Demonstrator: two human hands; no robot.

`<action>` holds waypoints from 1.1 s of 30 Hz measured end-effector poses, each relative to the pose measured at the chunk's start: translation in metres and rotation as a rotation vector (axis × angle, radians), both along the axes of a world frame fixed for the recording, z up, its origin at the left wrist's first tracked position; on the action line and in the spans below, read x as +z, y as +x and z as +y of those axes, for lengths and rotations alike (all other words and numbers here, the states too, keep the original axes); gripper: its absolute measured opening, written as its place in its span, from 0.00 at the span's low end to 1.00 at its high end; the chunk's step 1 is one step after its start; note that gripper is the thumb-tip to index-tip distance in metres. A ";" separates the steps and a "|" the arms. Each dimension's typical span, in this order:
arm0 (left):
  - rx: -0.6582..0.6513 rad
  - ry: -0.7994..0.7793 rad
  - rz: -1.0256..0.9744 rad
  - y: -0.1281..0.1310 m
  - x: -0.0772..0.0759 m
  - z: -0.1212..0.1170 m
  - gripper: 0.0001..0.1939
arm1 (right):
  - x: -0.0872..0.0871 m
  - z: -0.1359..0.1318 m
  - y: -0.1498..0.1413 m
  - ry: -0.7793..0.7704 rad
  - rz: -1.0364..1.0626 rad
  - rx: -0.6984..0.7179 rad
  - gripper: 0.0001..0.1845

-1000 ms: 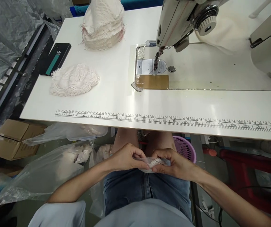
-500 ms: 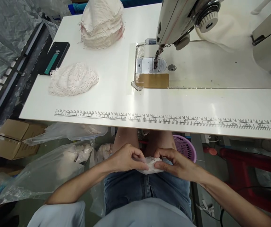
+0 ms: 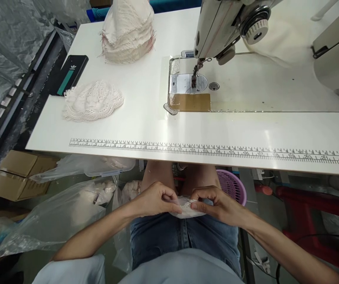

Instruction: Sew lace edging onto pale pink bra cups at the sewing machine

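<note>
Over my lap, a small piece of white lace fabric (image 3: 186,211) is stretched between my two hands. My left hand (image 3: 161,200) pinches its left end between thumb and fingers. At the other end, my right hand (image 3: 211,202) grips it with thumb and forefinger, the fingers curled. Above them on the table (image 3: 140,122) lies a folded white lace piece (image 3: 93,100), with a taller stack of cream fabric pieces (image 3: 128,35) behind it. The sewing machine (image 3: 216,31) stands to the right, its presser foot (image 3: 194,79) over the needle plate.
A black phone-like case (image 3: 72,73) lies by the table's left edge. A printed ruler (image 3: 205,150) runs along the front edge. Below are a cardboard box (image 3: 21,173), a clear plastic bag (image 3: 57,215), a purple basket (image 3: 233,185) and a red stool-like frame (image 3: 314,213).
Both hands have shifted very slightly left while still gripping the lace fabric. The camera view has tilted a little; things on the table have stayed in place.
</note>
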State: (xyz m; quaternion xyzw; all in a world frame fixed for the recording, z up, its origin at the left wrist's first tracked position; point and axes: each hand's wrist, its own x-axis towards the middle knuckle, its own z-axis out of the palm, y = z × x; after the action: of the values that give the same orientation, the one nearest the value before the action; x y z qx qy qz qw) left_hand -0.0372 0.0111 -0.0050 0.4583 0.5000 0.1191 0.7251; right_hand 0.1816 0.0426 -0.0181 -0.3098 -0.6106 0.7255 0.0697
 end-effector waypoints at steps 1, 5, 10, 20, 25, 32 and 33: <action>-0.005 -0.012 -0.019 0.000 0.000 0.000 0.10 | 0.000 0.000 -0.001 0.005 0.004 -0.001 0.14; -0.030 -0.042 -0.041 0.006 -0.002 0.003 0.16 | 0.000 -0.001 -0.004 0.012 0.028 0.007 0.14; -0.004 0.019 0.049 0.015 -0.005 0.004 0.17 | -0.002 -0.003 -0.001 0.113 -0.057 0.008 0.15; -0.041 0.044 0.031 0.012 -0.004 0.004 0.14 | -0.007 -0.004 0.000 0.104 -0.110 0.044 0.15; -0.066 0.088 0.017 0.010 0.001 0.006 0.12 | -0.009 -0.005 -0.002 0.036 -0.035 0.016 0.18; -0.025 0.005 0.001 0.010 -0.001 0.007 0.12 | -0.017 -0.003 0.003 -0.093 -0.014 0.021 0.19; -0.019 -0.018 -0.006 0.010 -0.001 0.007 0.12 | -0.016 -0.002 0.005 -0.098 -0.008 0.020 0.18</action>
State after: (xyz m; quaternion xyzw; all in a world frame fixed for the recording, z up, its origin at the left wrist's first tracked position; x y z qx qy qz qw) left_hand -0.0274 0.0184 -0.0064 0.4561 0.4945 0.1091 0.7318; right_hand 0.1861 0.0408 -0.0341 -0.3097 -0.5777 0.7539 0.0448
